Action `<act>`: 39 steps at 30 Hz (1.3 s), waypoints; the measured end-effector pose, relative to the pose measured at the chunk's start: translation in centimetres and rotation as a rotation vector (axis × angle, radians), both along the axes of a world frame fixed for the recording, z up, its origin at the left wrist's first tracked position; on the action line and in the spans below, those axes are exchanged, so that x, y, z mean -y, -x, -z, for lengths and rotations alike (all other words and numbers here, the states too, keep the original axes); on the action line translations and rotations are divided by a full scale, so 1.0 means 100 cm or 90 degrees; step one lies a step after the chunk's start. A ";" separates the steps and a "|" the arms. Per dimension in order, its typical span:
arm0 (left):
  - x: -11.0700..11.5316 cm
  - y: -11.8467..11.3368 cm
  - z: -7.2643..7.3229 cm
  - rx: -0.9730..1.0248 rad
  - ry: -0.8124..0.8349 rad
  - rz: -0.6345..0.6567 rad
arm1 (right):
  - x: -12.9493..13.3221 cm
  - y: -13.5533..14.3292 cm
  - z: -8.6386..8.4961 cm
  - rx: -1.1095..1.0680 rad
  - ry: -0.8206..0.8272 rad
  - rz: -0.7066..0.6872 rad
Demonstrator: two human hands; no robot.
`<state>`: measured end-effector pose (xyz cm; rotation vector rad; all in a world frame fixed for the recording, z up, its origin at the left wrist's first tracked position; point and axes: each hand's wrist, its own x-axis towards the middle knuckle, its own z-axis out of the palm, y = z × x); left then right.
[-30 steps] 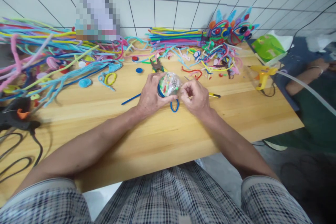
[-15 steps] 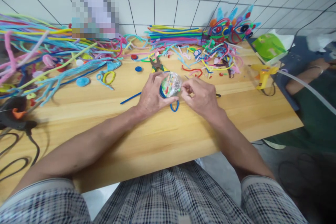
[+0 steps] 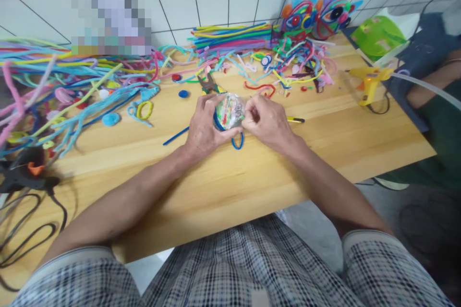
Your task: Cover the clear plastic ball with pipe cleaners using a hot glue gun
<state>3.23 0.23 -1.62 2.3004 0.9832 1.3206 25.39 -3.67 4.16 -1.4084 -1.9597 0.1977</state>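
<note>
Between my hands is a round, clear-wrapped bundle (image 3: 229, 112) with green, red and white bits showing. My left hand (image 3: 203, 125) curls round its left side, its thumb along the lower edge. Blue pipe cleaner runs around the bundle's left rim; a blue loop (image 3: 237, 141) hangs below it and a straight blue end (image 3: 175, 135) sticks out left of my left hand. At the bundle's right side, my right hand (image 3: 265, 118) is closed in a pinch, and what its fingertips hold is too small to make out. Pliers (image 3: 209, 84) lie just behind the bundle.
Colourful pipe cleaners (image 3: 234, 41) and scraps line the back by the wall. A yellow glue gun (image 3: 370, 81) and two decorated masks (image 3: 300, 21) are at the right; a black glue gun (image 3: 27, 172) with cable is left. Beside my right hand lies a yellow cutter (image 3: 296, 119). A person's arm shows far right.
The camera view has shifted and tilted slightly. My right hand's fingers have drawn together more tightly at the bundle's right side, while my left hand keeps its hold.
</note>
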 end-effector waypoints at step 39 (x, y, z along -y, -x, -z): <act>0.004 -0.002 -0.008 -0.020 0.033 -0.055 | -0.007 -0.009 -0.017 -0.130 0.097 -0.056</act>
